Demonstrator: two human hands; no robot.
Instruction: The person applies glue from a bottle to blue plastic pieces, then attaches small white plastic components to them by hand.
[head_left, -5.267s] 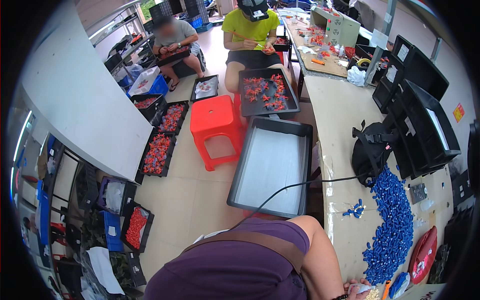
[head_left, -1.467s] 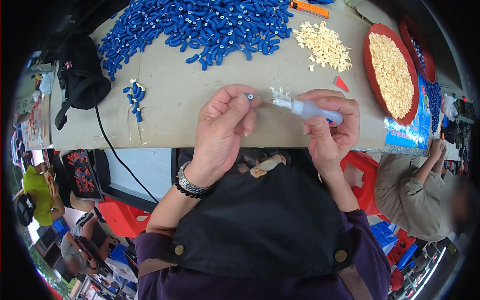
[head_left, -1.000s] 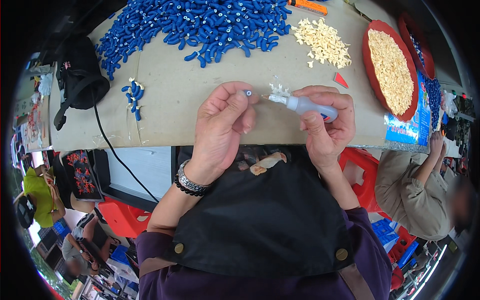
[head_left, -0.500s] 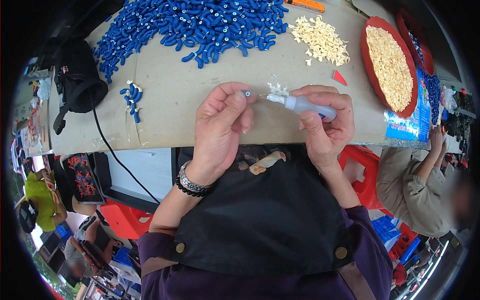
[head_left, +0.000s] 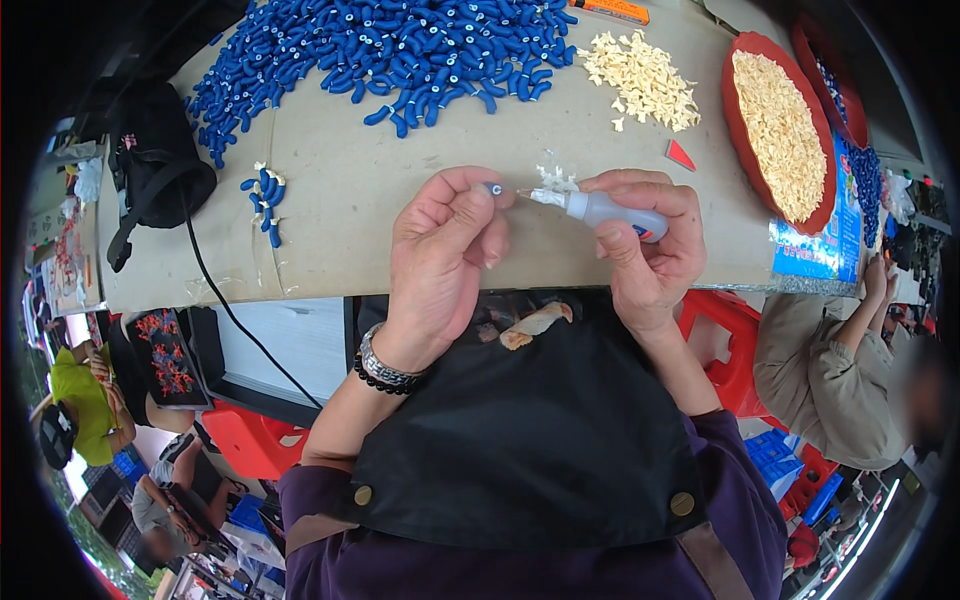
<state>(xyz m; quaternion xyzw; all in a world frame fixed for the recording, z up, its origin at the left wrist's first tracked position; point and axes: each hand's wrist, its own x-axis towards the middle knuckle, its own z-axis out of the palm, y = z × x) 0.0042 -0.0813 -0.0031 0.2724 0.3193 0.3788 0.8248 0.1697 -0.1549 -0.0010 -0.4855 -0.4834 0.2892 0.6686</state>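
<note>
Between thumb and forefinger, my left hand [head_left: 445, 235] pinches a small curved blue piece [head_left: 493, 188] with its white-ringed end facing right. My right hand [head_left: 652, 240] is wrapped round a translucent glue bottle [head_left: 610, 212], held on its side. The bottle's thin tip [head_left: 528, 193] points left, a short gap from the blue piece. White dried glue or tape covers the nozzle. Farther back lies a big heap of matching blue pieces [head_left: 400, 60]. To its right is a small pile of cream-coloured pieces [head_left: 645, 85]. A few blue pieces with cream ends [head_left: 268, 205] lie at the left.
A red scalloped tray [head_left: 733, 120] full of cream pieces stands at the right, near a second red tray [head_left: 815, 50]. A red triangle [head_left: 680, 155] and an orange box [head_left: 610, 10] lie on the table. At left, a black bag [head_left: 155, 160] trails a cable. A person [head_left: 825, 375] sits at right.
The glue bottle's tip has drawn back slightly from the blue piece. Both hands otherwise stay nearly in place.
</note>
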